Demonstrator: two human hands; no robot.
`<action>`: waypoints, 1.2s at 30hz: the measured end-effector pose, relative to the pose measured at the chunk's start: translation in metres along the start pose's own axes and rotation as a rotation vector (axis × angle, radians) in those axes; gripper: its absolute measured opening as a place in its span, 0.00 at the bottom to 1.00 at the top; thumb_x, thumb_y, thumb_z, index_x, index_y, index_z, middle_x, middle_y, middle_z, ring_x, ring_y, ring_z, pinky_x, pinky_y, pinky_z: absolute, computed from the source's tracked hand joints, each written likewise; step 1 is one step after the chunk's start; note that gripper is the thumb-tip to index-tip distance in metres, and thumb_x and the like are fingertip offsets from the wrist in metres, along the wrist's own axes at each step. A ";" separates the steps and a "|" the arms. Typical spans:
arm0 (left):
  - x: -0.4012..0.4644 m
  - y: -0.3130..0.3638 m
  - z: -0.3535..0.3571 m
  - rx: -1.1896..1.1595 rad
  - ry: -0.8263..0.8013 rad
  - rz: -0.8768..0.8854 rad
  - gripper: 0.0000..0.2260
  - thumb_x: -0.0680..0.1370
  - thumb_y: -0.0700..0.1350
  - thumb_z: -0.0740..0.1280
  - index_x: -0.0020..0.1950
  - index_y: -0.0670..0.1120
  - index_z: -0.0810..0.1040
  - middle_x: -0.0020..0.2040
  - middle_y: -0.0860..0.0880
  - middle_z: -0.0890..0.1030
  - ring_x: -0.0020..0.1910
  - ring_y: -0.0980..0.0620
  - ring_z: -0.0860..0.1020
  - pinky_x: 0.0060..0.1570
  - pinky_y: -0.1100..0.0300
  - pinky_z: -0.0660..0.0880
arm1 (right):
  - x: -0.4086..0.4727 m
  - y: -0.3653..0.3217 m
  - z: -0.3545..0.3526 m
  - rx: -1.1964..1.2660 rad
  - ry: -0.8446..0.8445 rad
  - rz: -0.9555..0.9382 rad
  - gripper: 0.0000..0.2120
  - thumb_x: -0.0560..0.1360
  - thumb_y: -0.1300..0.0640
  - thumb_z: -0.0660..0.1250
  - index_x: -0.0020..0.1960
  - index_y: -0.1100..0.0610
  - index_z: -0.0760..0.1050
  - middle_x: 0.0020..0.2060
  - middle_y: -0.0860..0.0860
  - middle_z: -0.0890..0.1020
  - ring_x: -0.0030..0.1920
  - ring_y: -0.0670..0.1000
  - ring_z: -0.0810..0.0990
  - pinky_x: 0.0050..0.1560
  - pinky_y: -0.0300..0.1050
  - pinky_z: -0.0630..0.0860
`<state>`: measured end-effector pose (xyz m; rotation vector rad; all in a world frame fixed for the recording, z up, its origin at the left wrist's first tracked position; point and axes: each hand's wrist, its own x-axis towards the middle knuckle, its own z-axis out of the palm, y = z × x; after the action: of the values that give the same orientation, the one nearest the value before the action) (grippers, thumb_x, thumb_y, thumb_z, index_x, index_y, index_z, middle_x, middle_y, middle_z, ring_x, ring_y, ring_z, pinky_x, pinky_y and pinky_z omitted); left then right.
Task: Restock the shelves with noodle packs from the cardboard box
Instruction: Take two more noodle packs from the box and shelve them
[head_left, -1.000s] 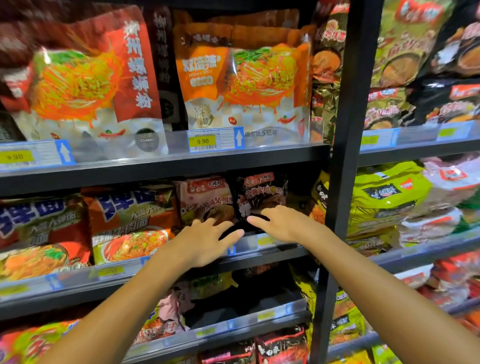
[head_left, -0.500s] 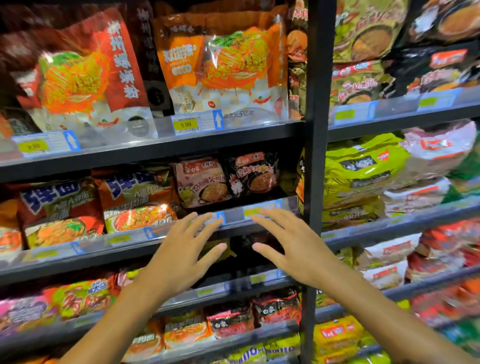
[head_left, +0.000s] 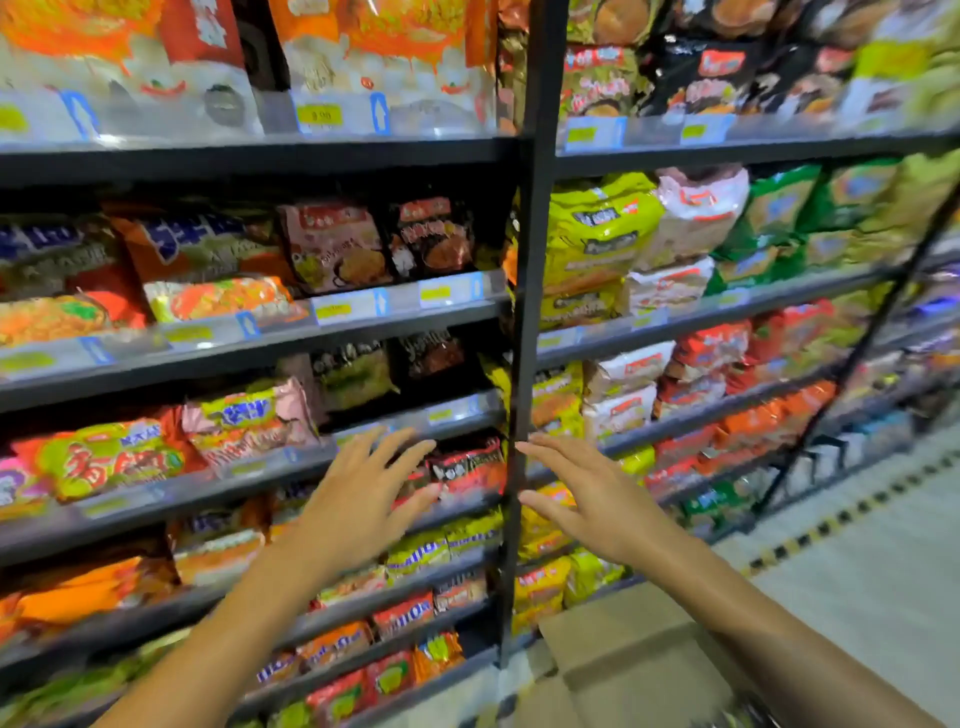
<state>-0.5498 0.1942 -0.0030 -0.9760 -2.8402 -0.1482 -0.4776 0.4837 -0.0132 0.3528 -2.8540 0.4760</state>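
Both my hands hang in front of the dark metal shelving, palms down and fingers spread, holding nothing. My left hand (head_left: 366, 496) is level with a shelf of red and black noodle packs (head_left: 467, 465). My right hand (head_left: 587, 499) is just right of the upright post (head_left: 530, 291). On the shelf two levels above stand a pink noodle pack (head_left: 335, 247) and a black noodle pack (head_left: 434, 236) side by side. The cardboard box (head_left: 623, 649) lies on the floor below my right forearm, its flaps showing, its inside hidden.
Shelves packed with noodle packs fill the view on both sides of the post; yellow-green packs (head_left: 597, 234) sit right of it. Price-tag strips (head_left: 363, 304) run along the shelf edges. A pale floor (head_left: 857, 571) with a black-and-yellow dashed line stretches to the right.
Both hands have drawn back from the pink and black packs and dropped about two shelves lower. The view has tilted down and right, bringing the cardboard box and the floor into sight.
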 end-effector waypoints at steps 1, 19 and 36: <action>-0.004 0.009 0.013 -0.011 -0.035 0.012 0.32 0.79 0.68 0.44 0.76 0.53 0.67 0.76 0.50 0.67 0.75 0.41 0.63 0.73 0.42 0.61 | -0.018 0.004 0.006 -0.001 -0.015 0.027 0.30 0.78 0.33 0.55 0.75 0.47 0.66 0.73 0.47 0.70 0.74 0.50 0.66 0.73 0.50 0.66; -0.019 0.308 0.147 -0.130 -0.333 0.357 0.29 0.81 0.66 0.48 0.66 0.51 0.78 0.65 0.48 0.79 0.63 0.42 0.77 0.62 0.47 0.74 | -0.366 0.153 -0.039 -0.029 -0.219 0.565 0.33 0.77 0.31 0.51 0.78 0.45 0.59 0.78 0.45 0.61 0.76 0.49 0.60 0.73 0.45 0.62; -0.032 0.428 0.253 -0.231 -0.556 0.141 0.28 0.81 0.63 0.55 0.78 0.52 0.63 0.77 0.50 0.64 0.75 0.48 0.62 0.73 0.58 0.57 | -0.445 0.320 0.000 0.183 -0.432 0.536 0.39 0.73 0.26 0.52 0.76 0.48 0.65 0.74 0.48 0.69 0.73 0.52 0.65 0.71 0.46 0.65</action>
<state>-0.2849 0.5455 -0.2361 -1.4600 -3.2828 -0.2240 -0.1440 0.8654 -0.2212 -0.3418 -3.3248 0.8491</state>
